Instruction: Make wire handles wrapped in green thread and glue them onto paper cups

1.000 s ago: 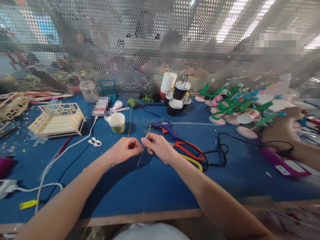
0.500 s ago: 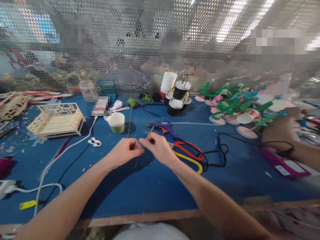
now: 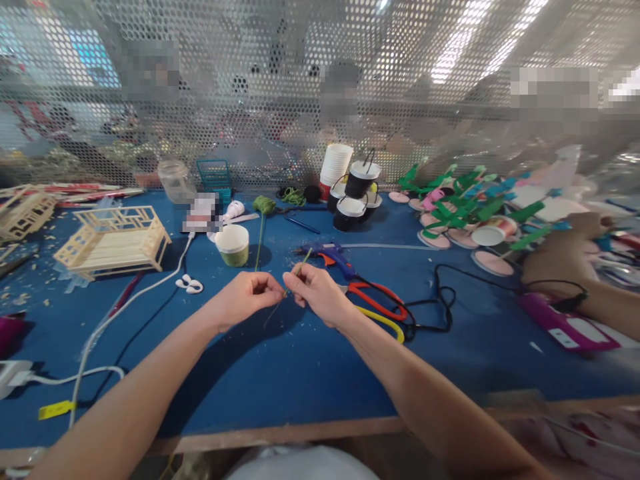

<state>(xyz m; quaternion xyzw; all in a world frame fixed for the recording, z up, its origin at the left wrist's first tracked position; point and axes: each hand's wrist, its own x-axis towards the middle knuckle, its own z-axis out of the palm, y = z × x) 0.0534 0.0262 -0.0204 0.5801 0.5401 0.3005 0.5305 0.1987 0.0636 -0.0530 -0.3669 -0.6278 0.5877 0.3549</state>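
My left hand is closed in a pinch on a strand of green yarn, which runs back to a green yarn ball. Just beside it, my right hand pinches a thin wire-like piece. Its green upper end pokes out above the fingers, and its thin lower end slants down to the left. Beyond the left hand stands a white paper cup with green around its lower part. A blue glue gun and scissors with red and yellow handles lie past the right hand.
Small wooden-stick bed frames stand at left near a white cable. Black-wrapped cups and stacked white cups are at the back. Green-leaved crafts, a purple device and another person's arm are at right.
My hands have shifted slightly, with the fingertips now a little apart and a bit of the thin piece showing between them. The right hand has moved slightly right.
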